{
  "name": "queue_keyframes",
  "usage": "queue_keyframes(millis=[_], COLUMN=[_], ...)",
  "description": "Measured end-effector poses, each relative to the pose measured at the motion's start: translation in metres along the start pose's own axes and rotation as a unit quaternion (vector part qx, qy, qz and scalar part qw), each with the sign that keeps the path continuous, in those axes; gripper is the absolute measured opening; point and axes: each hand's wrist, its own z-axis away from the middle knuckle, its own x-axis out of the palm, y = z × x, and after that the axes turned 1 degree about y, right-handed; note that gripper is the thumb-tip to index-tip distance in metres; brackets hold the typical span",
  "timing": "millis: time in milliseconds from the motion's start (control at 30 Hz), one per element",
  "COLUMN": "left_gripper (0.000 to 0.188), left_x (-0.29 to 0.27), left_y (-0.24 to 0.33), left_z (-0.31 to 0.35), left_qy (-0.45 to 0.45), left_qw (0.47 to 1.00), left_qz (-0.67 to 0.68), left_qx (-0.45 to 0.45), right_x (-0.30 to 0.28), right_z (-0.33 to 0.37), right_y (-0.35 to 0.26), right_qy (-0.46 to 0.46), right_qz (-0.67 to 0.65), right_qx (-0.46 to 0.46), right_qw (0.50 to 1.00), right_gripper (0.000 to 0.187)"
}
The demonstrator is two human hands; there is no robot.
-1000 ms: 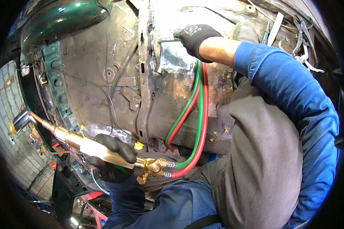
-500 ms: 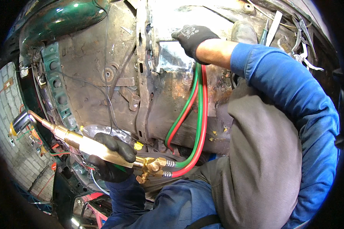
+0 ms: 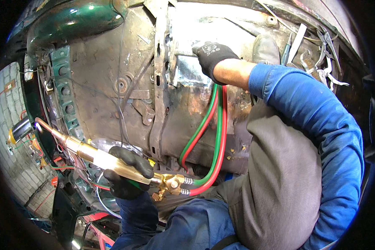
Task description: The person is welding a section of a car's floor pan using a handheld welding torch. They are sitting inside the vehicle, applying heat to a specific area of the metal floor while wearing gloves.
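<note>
- Head view: a brass gas torch (image 3: 112, 164) is held in the left hand (image 3: 123, 183), its black-gloved fingers wrapped around the ribbed handle.
- Torch's long axis is laid slantwise — copper neck (image 3: 50, 127) to the upper left, brass valves (image 3: 171, 183) to the lower right — and a small bright glow is seen at the bent tip.
- Shiny metal patch (image 3: 191, 71) is set up and to the right of the left-hand fingers, well apart from the torch tip, which is turned away from it.
- Right hand (image 3: 214, 57) is by far the nearer to the patch, placed over its upper right corner; its fingers are curled close together, but whether anything is pinched cannot be told.
- Green hose (image 3: 218, 129) and red hose (image 3: 224, 121) are led from the valves up toward the right wrist.
</note>
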Motion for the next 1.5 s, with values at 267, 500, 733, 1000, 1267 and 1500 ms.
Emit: queue_keyframes(millis=[267, 500, 733, 1000, 1267, 1500], left_gripper=[0.058, 0.056, 0.056, 0.053, 0.052, 0.057], left_x=[0.017, 0.014, 0.018, 0.004, 0.002, -0.001], left_y=[0.0, -0.006, -0.007, -0.005, -0.003, -0.016], left_z=[-0.008, -0.013, -0.017, -0.008, -0.002, -0.014], left_qy=[0.057, 0.047, 0.054, 0.027, 0.074, 0.111], left_qw=[0.998, 0.999, 0.998, 0.998, 0.997, 0.99], left_qz=[-0.006, -0.002, -0.019, 0.047, -0.027, -0.086], left_qx=[-0.023, -0.009, 0.0, -0.012, 0.016, -0.007], right_x=[-0.005, 0.008, -0.002, -0.018, -0.019, 0.011], right_z=[0.002, -0.001, 0.0, -0.012, -0.011, 0.006], right_y=[0.006, 0.02, 0.031, 0.043, 0.07, 0.103], right_qy=[-0.001, 0.025, 0.041, 0.054, 0.004, 0.189], right_qz=[-0.036, -0.024, -0.026, -0.036, -0.024, -0.052], right_qx=[0.004, -0.024, -0.009, 0.03, 0.115, 0.1], right_qw=[0.999, 0.999, 0.999, 0.997, 0.993, 0.976], right_gripper=[0.032, 0.029, 0.033, 0.033, 0.043, 0.045])
